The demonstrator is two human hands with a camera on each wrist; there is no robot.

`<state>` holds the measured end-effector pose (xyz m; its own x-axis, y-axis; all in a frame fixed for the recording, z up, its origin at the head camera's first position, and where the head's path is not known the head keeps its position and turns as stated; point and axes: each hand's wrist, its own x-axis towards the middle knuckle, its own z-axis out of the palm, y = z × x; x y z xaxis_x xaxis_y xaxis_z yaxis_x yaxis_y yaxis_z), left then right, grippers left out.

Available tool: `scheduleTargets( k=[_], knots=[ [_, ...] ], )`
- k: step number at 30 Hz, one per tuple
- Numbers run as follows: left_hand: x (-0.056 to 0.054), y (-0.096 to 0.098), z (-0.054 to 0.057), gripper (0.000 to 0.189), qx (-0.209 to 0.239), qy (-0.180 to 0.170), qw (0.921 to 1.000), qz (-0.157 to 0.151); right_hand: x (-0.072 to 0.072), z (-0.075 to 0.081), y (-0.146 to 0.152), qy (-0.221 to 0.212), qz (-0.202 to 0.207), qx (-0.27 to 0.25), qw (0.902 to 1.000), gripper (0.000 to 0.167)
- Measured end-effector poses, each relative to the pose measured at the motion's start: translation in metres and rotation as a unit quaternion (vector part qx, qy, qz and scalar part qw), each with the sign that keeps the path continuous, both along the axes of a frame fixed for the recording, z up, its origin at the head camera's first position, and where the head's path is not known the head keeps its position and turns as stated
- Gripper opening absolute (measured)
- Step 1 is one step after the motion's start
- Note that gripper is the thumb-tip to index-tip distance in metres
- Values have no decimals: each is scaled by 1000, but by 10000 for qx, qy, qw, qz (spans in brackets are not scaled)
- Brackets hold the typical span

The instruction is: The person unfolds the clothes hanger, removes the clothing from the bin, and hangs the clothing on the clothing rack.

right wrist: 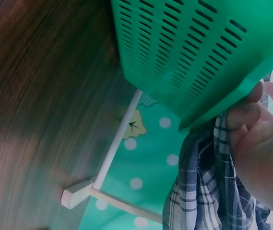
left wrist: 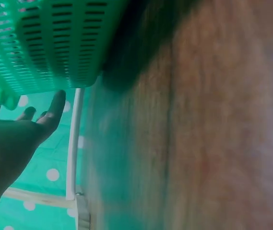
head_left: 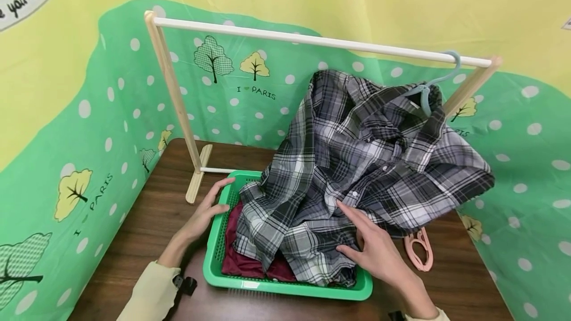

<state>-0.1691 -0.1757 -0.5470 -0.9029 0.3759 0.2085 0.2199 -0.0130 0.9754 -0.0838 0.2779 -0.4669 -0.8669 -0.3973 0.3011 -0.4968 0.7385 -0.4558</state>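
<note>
A black, grey and white plaid shirt (head_left: 330,152) hangs by its collar area on a light blue hanger (head_left: 425,98), hooked over the white rod near its right end. The shirt's lower part and one sleeve lie in a green plastic basket (head_left: 285,286), on top of a dark red garment (head_left: 241,265). My left hand (head_left: 206,214) is at the basket's left rim, thumb and index finger spread along it. Over the basket's right side, my right hand (head_left: 372,244) touches the shirt front near its buttons, index finger and thumb extended. Its other fingers show beside the rim and plaid cloth (right wrist: 206,182).
A wooden rack with a white rod (head_left: 267,33) stands behind the basket; its left foot (head_left: 198,175) rests on the brown table (head_left: 147,212). To the right of the basket lies a pink hanger (head_left: 420,251). A green and yellow printed curtain (head_left: 111,113) surrounds the table.
</note>
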Motion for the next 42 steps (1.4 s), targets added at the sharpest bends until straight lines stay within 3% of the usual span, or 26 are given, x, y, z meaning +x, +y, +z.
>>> scheduleTargets(
  k=[4,9,13,16,19,22,24,27,31,35,38,40,42],
  knots=[
    [-8,3,-3,72,41,-96,9999,100,-3,-2,-2,267,-90,12,9996,109],
    [-9,5,-11,76,262,-108,9996,14,-9,-5,-5,691,-282,-40,9972,107],
    [-8,7,-13,76,365,-132,9992,-96,-13,-7,-6,905,-416,-193,9948,96],
    [-5,4,-7,77,396,-233,9989,-129,-12,1,-7,622,-463,-457,9959,85],
    [-3,0,-4,76,388,-91,9991,-174,-11,15,-4,-64,-469,-952,9943,78],
    [-3,-5,-4,75,420,27,9988,-248,-8,31,2,-890,-442,-1788,9789,72],
    [-1,-8,-1,76,419,-49,9987,-269,-7,41,7,-1403,-466,-2436,9586,69],
    [0,-13,1,76,446,-76,9985,-309,-5,52,15,-2002,-548,-3345,9192,62],
    [-4,-16,-9,76,494,-55,9981,-366,-7,57,25,-2453,-643,-4347,8641,55],
    [-9,-20,-21,76,434,-85,9982,-393,-9,57,28,-2487,-647,-5365,8038,53],
    [-10,-22,-23,74,304,-64,9988,-379,-12,58,28,-2289,-533,-6157,7521,54],
    [-7,-20,-16,74,280,-78,9989,-379,-14,60,27,-2085,-422,-6619,7188,52],
    [-3,-16,-5,75,261,-150,9989,-361,-15,62,26,-1840,-300,-6903,6991,50]
  ],
)
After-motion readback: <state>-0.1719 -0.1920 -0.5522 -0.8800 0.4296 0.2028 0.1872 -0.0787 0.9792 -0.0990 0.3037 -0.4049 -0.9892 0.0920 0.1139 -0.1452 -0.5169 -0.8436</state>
